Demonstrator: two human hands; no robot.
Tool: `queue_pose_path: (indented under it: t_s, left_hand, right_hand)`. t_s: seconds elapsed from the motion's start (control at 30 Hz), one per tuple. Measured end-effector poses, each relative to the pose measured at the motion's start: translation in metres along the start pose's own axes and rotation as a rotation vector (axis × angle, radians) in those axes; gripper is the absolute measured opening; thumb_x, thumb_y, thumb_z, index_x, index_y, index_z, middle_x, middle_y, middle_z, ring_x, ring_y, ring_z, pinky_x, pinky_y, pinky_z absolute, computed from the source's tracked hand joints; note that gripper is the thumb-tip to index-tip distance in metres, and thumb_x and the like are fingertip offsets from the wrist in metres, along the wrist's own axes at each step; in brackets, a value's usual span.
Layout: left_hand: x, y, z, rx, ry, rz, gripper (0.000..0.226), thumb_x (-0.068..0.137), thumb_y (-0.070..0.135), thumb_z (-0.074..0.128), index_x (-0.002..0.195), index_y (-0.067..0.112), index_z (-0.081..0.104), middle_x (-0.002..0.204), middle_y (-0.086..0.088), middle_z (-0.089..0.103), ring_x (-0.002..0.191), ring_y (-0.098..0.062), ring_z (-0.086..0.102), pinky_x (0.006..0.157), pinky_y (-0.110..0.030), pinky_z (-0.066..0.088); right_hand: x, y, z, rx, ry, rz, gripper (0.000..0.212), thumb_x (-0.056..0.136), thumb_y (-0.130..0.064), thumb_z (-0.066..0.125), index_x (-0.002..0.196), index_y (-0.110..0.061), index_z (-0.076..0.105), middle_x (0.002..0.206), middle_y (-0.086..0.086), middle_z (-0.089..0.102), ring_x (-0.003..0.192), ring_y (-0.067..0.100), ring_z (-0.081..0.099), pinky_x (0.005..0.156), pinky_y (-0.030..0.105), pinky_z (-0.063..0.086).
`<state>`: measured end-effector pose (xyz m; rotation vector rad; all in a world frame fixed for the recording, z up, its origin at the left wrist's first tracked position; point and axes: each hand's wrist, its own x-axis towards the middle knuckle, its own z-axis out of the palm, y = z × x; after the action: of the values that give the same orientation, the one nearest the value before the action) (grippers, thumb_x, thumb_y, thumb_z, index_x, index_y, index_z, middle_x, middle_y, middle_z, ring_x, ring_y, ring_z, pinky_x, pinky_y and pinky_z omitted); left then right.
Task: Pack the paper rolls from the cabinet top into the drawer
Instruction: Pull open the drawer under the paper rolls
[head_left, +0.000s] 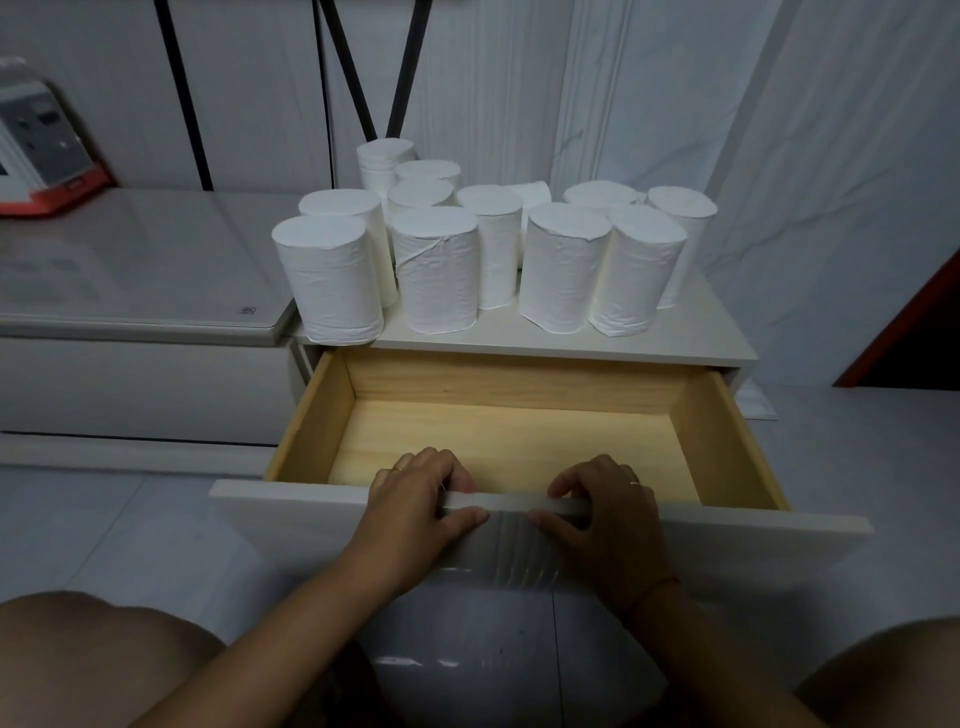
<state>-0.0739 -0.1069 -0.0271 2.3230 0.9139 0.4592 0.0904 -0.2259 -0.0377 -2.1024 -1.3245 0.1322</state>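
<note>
Two bare knees are noted at the lower corners of the view, over a glossy tiled floor (104, 530). The left hand (421, 493) and the right hand (602, 499) are set side by side, slightly apart, on the top edge of the drawer front (727, 540), a smooth white panel. On each hand the fingers are hooked over the edge into the drawer, and the thumb is pressed against the outer face, so the panel is gripped by both. A thin ring is worn on each hand. The drawer (317, 415) is pulled well out; its walls and floor are of pale, grained wood, square-cornered. Above and behind it, the paper rolls (436, 270) are stood upright in a tight cluster on the matt white cabinet top (691, 322), several of them touching. They are white, soft and wrinkled, and squashed to oval ends. To the left, a low white unit (156, 270) with a glossy slab top is recorded, bearing a white device (41, 156) on a red base. Behind, a white veined wall (675, 104) is crossed by dark slanted rods (358, 78).
</note>
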Motion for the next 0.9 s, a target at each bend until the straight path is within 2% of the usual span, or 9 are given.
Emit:
queue_pose_path:
  t_s: [0.33, 0.53, 0.67, 0.9]
  left_hand:
    - [-0.014, 0.003, -0.006, -0.014, -0.075, 0.013, 0.022, 0.076, 0.035, 0.075, 0.076, 0.029, 0.053, 0.085, 0.011, 0.054, 0.086, -0.003, 0.047, 0.078, -0.026, 0.039]
    - [-0.019, 0.003, -0.008, -0.037, -0.124, 0.02, 0.024, 0.074, 0.034, 0.077, 0.075, 0.029, 0.053, 0.083, 0.013, 0.054, 0.084, 0.0, 0.046, 0.073, -0.019, 0.038]
    - [-0.023, 0.003, -0.009, -0.049, -0.126, 0.027, 0.025, 0.073, 0.033, 0.078, 0.073, 0.029, 0.053, 0.082, 0.013, 0.054, 0.084, 0.0, 0.046, 0.07, -0.015, 0.036]
    - [-0.032, 0.004, -0.01, -0.066, -0.133, 0.023, 0.024, 0.074, 0.034, 0.077, 0.074, 0.03, 0.053, 0.084, 0.014, 0.054, 0.084, 0.001, 0.046, 0.07, -0.016, 0.038]
  right_hand:
    - [-0.021, -0.002, -0.003, 0.0, -0.034, 0.005, 0.028, 0.071, -0.04, 0.075, 0.084, -0.02, 0.06, 0.088, -0.006, 0.051, 0.084, 0.014, 0.048, 0.078, 0.031, 0.039]
    - [-0.029, -0.005, -0.007, 0.016, -0.05, 0.008, 0.027, 0.069, -0.041, 0.075, 0.08, -0.026, 0.055, 0.083, -0.01, 0.049, 0.08, 0.011, 0.046, 0.073, 0.029, 0.034]
    - [-0.032, -0.005, -0.007, 0.006, -0.082, 0.007, 0.027, 0.072, -0.043, 0.072, 0.081, -0.031, 0.05, 0.086, -0.011, 0.048, 0.082, 0.01, 0.045, 0.076, 0.027, 0.034]
    - [-0.041, -0.005, -0.009, -0.014, -0.095, 0.009, 0.027, 0.072, -0.043, 0.073, 0.083, -0.027, 0.055, 0.087, -0.01, 0.048, 0.082, 0.01, 0.046, 0.076, 0.028, 0.038]
